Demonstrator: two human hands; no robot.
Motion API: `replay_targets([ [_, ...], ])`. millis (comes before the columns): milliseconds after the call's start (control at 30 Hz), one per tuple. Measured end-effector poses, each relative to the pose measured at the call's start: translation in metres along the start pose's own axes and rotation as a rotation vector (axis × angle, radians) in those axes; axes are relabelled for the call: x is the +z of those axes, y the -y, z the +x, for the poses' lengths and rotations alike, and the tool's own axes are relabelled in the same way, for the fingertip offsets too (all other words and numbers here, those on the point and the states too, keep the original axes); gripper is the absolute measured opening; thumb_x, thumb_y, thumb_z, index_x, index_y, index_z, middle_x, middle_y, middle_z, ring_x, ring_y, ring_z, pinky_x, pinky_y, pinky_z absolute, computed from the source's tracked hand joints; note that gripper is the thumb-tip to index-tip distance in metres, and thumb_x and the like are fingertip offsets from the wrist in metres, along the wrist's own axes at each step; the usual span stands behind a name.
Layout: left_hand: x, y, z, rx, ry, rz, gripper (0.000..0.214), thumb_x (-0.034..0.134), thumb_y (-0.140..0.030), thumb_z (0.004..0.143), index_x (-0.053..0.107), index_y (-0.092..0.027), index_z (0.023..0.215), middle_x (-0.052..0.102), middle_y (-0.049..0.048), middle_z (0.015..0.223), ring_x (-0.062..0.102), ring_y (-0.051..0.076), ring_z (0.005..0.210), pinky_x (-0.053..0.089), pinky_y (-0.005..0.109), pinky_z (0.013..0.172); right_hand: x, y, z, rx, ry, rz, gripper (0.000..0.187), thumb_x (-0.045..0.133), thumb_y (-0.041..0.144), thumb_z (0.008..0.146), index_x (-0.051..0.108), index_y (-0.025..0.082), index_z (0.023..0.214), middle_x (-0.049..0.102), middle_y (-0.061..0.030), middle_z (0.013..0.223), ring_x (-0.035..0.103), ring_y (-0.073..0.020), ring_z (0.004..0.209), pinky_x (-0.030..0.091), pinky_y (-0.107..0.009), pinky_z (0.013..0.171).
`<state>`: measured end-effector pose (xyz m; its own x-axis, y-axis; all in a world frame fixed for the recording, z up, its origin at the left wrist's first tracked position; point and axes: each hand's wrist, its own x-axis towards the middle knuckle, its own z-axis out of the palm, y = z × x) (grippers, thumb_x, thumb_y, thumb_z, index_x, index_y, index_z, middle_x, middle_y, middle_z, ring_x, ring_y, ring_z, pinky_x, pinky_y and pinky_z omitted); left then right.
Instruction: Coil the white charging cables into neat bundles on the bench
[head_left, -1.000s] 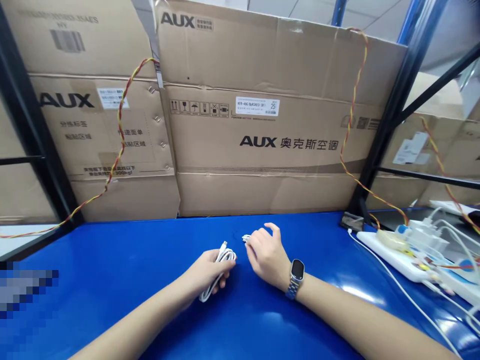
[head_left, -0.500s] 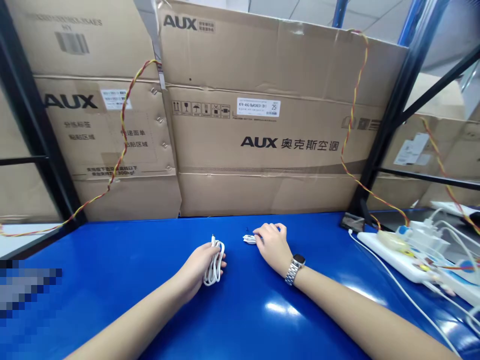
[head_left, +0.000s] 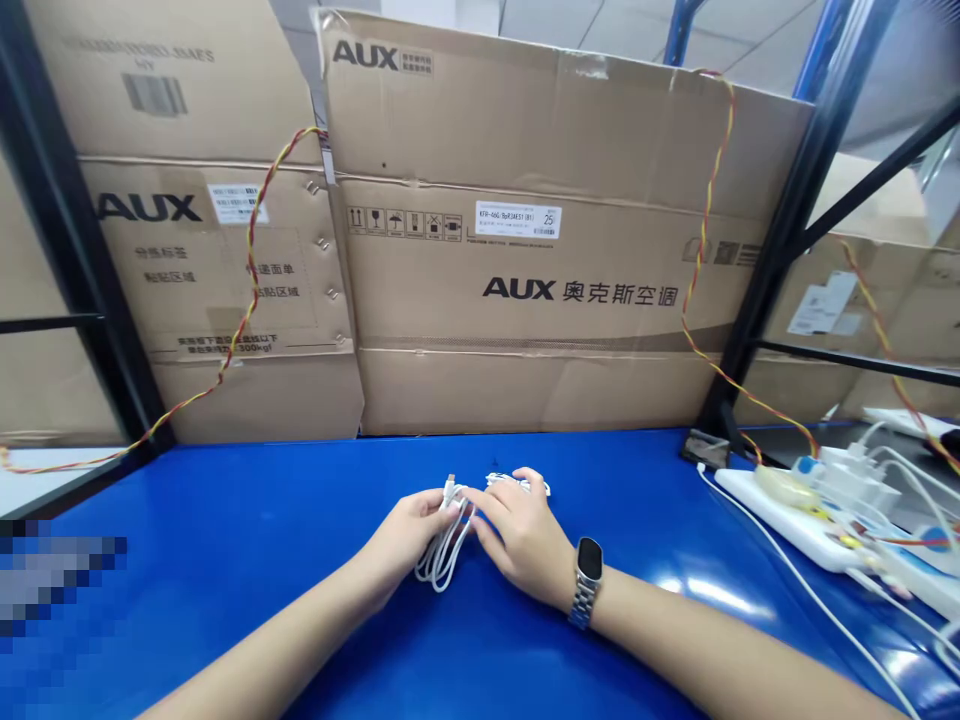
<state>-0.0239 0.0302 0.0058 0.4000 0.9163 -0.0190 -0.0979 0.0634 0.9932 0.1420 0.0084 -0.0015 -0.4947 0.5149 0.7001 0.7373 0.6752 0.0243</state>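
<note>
Bright light, glare on blue tabletop (head_left: 262,520), pixelated lower left

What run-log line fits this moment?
left hand: holding coiled white cable; right hand: fingers at its coil; blue tabletop: second white cable

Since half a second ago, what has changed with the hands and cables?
The right hand moved left and toward the wearer, from the second white cable bundle to the coiled white cable, which it now appears to touch. The left hand shifted slightly right, keeping its grip on that cable. The second bundle still lies on the blue tabletop; the power strip stayed put.
</note>
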Motion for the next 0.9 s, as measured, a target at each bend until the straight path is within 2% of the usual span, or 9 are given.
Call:
replay_targets([
  [133, -0.001, 0.002, 0.001, -0.011, -0.045, 0.057, 0.032, 0.066, -0.035, 0.064, 0.063, -0.012, 0.086, 0.065, 0.0011, 0.067, 0.059, 0.016, 0.066, 0.043, 0.025, 0.064, 0.001, -0.003, 0.000, -0.020, 0.008, -0.003, 0.024, 0.041, 0.021, 0.087, 0.052, 0.019, 0.108, 0.060, -0.0053, 0.085, 0.051, -0.0176, 0.081, 0.023, -0.041, 0.088],
  [267, 0.001, 0.001, -0.001, -0.005, -0.084, 0.043, 0.031, 0.067, -0.034, 0.061, 0.061, -0.013, 0.083, 0.065, 0.0016, 0.069, 0.061, 0.017, 0.067, 0.045, 0.026, 0.065, 0.004, -0.006, 0.000, 0.007, 0.008, 0.021, 0.018, 0.040, 0.024, 0.088, 0.056, 0.018, 0.087, 0.060, -0.0038, 0.082, 0.051, -0.0166, 0.080, 0.025, -0.040, 0.087],
  [400, 0.003, 0.002, 0.000, 0.018, -0.120, 0.014, 0.029, 0.068, -0.036, 0.059, 0.056, -0.016, 0.076, 0.065, 0.0004, 0.063, 0.062, 0.017, 0.062, 0.046, 0.027, 0.063, 0.008, -0.006, -0.001, 0.053, 0.016, 0.021, 0.025, 0.040, 0.028, 0.088, 0.052, 0.017, 0.068, 0.058, -0.0010, 0.072, 0.051, -0.0138, 0.072, 0.028, -0.036, 0.083],
  [500, 0.002, 0.006, 0.003, 0.031, -0.146, 0.067, 0.026, 0.062, -0.040, 0.065, 0.052, -0.017, 0.074, 0.061, -0.0009, 0.054, 0.061, 0.017, 0.055, 0.045, 0.027, 0.057, 0.010, -0.006, -0.002, 0.106, 0.002, 0.097, 0.019, 0.045, 0.031, 0.086, 0.053, 0.018, 0.075, 0.059, -0.0004, 0.072, 0.051, -0.0136, 0.071, 0.029, -0.035, 0.083],
  [600, 0.001, 0.008, 0.004, 0.084, -0.144, 0.150, 0.024, 0.057, -0.039, 0.069, 0.055, -0.016, 0.075, 0.063, 0.0003, 0.059, 0.060, 0.018, 0.059, 0.044, 0.026, 0.059, 0.010, -0.006, -0.002, 0.143, 0.014, 0.175, 0.015, 0.049, 0.033, 0.084, 0.055, 0.019, 0.084, 0.061, -0.0010, 0.078, 0.052, -0.0152, 0.075, 0.029, -0.037, 0.084],
  [700, 0.004, 0.006, 0.001, 0.116, -0.143, 0.211, 0.023, 0.058, -0.036, 0.069, 0.061, -0.014, 0.074, 0.066, 0.0022, 0.069, 0.059, 0.019, 0.070, 0.042, 0.025, 0.065, 0.010, -0.006, -0.002, 0.162, 0.028, 0.202, 0.016, 0.051, 0.035, 0.082, 0.057, 0.020, 0.083, 0.060, -0.0011, 0.078, 0.052, -0.0160, 0.077, 0.029, -0.038, 0.085],
  [900, 0.015, -0.006, -0.010, 0.112, -0.033, 0.279, 0.027, 0.053, -0.036, 0.074, 0.067, -0.015, 0.081, 0.068, 0.0041, 0.082, 0.056, 0.024, 0.090, 0.039, 0.029, 0.082, 0.010, -0.007, -0.002, 0.200, 0.025, 0.252, 0.012, 0.056, 0.032, 0.079, 0.058, 0.020, 0.079, 0.059, 0.0006, 0.076, 0.052, -0.0149, 0.076, 0.029, -0.037, 0.084],
])
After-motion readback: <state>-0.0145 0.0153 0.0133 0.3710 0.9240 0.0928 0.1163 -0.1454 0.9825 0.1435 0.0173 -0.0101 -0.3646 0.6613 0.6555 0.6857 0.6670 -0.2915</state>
